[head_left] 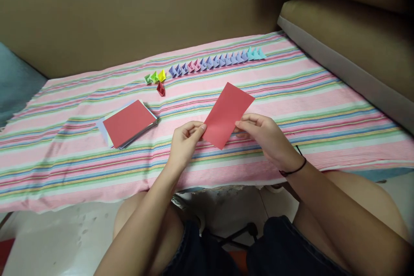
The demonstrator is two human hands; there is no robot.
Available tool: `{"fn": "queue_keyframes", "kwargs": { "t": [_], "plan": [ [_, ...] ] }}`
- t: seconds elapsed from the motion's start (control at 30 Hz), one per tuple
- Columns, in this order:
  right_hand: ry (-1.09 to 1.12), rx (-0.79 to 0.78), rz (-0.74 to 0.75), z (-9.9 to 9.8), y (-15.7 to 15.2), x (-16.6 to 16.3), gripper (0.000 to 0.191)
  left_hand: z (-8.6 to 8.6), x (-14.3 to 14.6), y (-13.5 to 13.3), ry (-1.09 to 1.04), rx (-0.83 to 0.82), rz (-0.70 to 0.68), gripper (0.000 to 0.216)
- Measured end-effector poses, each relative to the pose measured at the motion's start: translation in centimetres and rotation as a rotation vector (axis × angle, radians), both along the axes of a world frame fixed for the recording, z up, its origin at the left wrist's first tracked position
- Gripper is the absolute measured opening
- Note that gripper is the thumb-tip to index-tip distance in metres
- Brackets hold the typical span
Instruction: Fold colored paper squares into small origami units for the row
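Observation:
Between my two hands is a flat red sheet of paper (228, 114), a tilted rectangle raised over the striped cloth. My left hand (186, 142) pinches its left edge between thumb and fingers. On the opposite edge, my right hand (258, 131) has the paper between thumb and fingertips; a dark cord circles that wrist. To the left lies a stack of coloured paper (129, 124) with a red sheet on top. A small folded dark red paper boat (161, 89) sits beyond the stack.
Several purple and pink folded paper boats (221, 60) form a long row at the back, with light blue ones (256, 54) at its right end. Green and yellow boats (155, 76) stand left of them. The striped cloth (291, 112) ends before a brown cushion (349, 43).

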State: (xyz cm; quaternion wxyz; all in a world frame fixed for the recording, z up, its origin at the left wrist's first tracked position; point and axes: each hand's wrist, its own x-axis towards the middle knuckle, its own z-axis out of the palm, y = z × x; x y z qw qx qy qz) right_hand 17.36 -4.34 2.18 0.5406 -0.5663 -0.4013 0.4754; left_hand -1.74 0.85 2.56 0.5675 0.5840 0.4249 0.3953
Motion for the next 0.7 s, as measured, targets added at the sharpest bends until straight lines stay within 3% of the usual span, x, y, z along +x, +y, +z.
{"fn": "queue_keyframes", "kwargs": {
  "t": [0.13, 0.2, 0.27, 0.33, 0.43, 0.57, 0.7],
  "plan": [
    [-0.557, 0.221, -0.197, 0.3, 0.0, 1.1, 0.061, 0.3, -0.5, 0.1, 0.103, 0.026, -0.038, 0.023],
    [-0.865, 0.375, -0.119, 0.6, 0.0, 1.6, 0.051, 0.4, -0.6, 0.1, 0.173, 0.028, -0.117, 0.023],
    [-1.018, 0.456, 0.065, 0.9, 0.0, 1.7, 0.029, 0.4, -0.7, 0.1, 0.235, 0.026, -0.201, 0.022],
    [-1.016, 0.429, 0.224, 1.1, 0.0, 1.7, 0.015, 0.4, -0.8, 0.2, 0.276, 0.039, -0.265, 0.021],
    [-0.895, 0.273, 0.343, 1.4, -0.1, 1.4, 0.016, 0.4, -0.9, 0.3, 0.335, 0.082, -0.332, 0.022],
    [-0.770, 0.105, 0.371, 1.6, -0.5, 0.8, 0.017, 0.3, -1.0, 0.0, 0.504, 0.271, -0.381, 0.020],
    [-0.704, 0.089, 0.384, 1.3, -0.8, -0.2, 0.017, 0.2, -0.2, -0.7, 0.502, 0.430, -0.371, 0.018]
  ]
}}
